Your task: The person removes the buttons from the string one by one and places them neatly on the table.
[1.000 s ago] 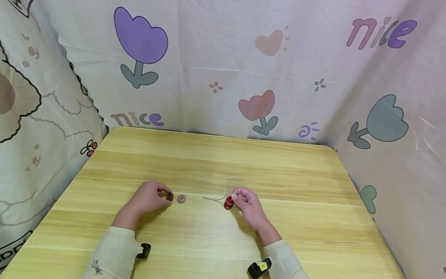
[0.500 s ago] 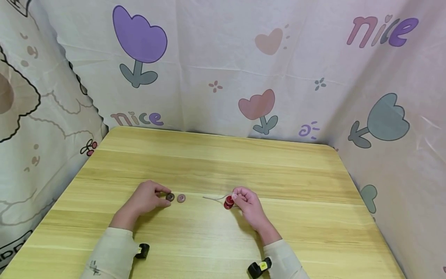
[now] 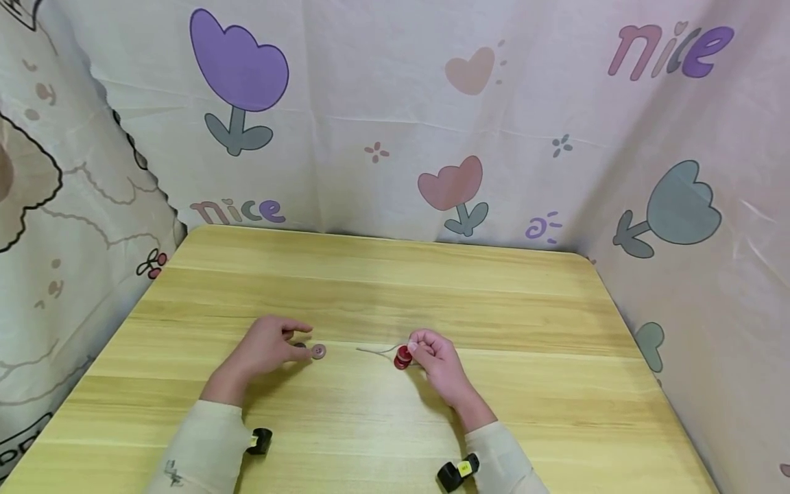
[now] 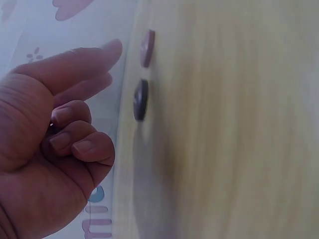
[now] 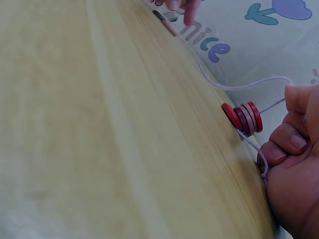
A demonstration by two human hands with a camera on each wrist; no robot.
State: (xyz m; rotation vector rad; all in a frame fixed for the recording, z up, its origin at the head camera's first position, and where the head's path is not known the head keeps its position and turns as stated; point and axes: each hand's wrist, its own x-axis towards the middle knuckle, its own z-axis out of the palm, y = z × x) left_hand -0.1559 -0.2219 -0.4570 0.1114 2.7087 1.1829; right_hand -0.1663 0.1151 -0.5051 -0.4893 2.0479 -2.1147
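My left hand (image 3: 269,346) hovers beside two loose buttons, its thumb and index finger reaching out apart and holding nothing. The dark brown button (image 4: 141,100) lies flat on the table, partly hidden by the thumb in the head view. Just right of it lies a pinkish-brown button (image 3: 318,351). My right hand (image 3: 436,358) pinches a thin pale string (image 5: 240,86) between thumb and index finger. On that string hangs a short stack of red and dark red buttons (image 5: 244,118), low at the tabletop. One string end points left; another runs below the right hand.
The wood-grain table (image 3: 382,288) spreads beneath both hands. Behind it and at the sides hangs a pale curtain (image 3: 345,82) printed with flowers and words. A black wrist device (image 3: 262,441) sits at the left sleeve, another black wrist device (image 3: 457,473) at the right.
The left hand has let the dark brown button down onto the table and shifted slightly right toward the pinkish-brown one. The right hand and the strung buttons stay in place.
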